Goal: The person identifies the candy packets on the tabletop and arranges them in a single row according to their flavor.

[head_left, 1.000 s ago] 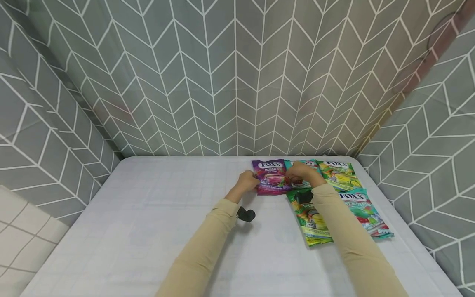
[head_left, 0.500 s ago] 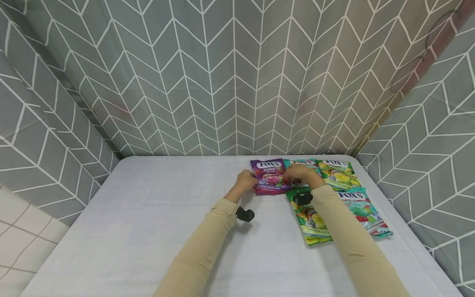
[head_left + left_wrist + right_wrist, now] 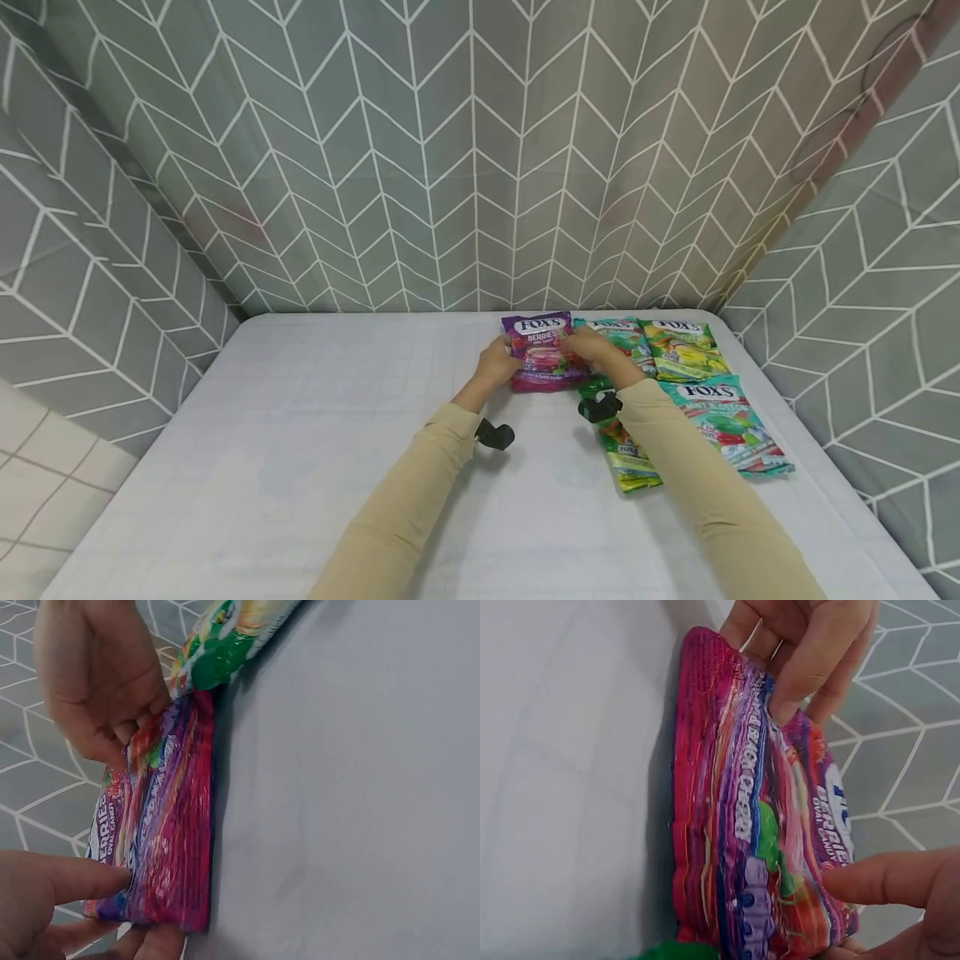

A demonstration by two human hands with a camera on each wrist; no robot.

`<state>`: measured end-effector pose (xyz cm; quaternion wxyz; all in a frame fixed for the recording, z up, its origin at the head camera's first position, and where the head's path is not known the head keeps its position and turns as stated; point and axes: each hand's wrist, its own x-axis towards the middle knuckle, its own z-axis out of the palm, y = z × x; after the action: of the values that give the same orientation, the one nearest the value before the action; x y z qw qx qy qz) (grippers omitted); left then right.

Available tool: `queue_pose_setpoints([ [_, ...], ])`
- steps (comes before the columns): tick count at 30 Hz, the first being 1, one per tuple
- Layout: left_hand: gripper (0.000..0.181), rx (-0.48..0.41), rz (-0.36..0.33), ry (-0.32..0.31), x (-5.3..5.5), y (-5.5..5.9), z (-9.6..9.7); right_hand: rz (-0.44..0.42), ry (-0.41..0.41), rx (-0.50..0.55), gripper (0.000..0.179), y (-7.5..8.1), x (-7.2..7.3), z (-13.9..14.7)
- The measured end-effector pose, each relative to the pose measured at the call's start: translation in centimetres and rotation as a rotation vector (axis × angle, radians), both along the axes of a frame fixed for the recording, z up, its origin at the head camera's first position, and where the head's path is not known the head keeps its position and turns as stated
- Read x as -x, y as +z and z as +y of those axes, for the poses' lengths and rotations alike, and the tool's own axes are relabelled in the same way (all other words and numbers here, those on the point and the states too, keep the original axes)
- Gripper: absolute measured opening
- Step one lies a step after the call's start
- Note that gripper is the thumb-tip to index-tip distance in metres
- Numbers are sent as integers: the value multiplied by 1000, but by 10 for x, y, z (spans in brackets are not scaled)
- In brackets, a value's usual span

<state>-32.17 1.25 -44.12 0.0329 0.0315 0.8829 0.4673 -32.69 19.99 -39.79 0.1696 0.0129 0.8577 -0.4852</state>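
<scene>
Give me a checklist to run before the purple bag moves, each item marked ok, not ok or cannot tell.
1. Left hand grips purple bag: ok, at its left end.
2. Right hand grips it: ok, at the opposite end.
3. Label upright in the head view: ok.
4. Gap to back teal bag: cannot tell, right hand hides part of the edge.
5. Green bag fully visible from the head: not ok, right sleeve crosses it.
</scene>
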Motion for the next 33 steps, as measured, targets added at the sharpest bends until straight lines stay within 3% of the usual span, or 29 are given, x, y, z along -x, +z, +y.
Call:
queue_pose_setpoints([
  [3,49,-11,31,11,-2,2,-6,-18,-14,78,55,0,-2,-4],
  [12,51,-241,-12,17,-13,3,-34,-73,-102,314,72,-1,-14,-13],
  [15,52,-319,-32,22,-21,7,-43,-77,-98,377,77,-1,-18,-18],
  [19,54,-421,-59,36,-34,15,-55,-69,-36,450,77,3,-24,-23],
  [25,56,-446,-69,33,-49,25,-68,-43,58,529,72,12,-39,-27],
  [33,55,-437,-76,21,-58,31,-78,-14,78,537,73,17,-53,-29],
])
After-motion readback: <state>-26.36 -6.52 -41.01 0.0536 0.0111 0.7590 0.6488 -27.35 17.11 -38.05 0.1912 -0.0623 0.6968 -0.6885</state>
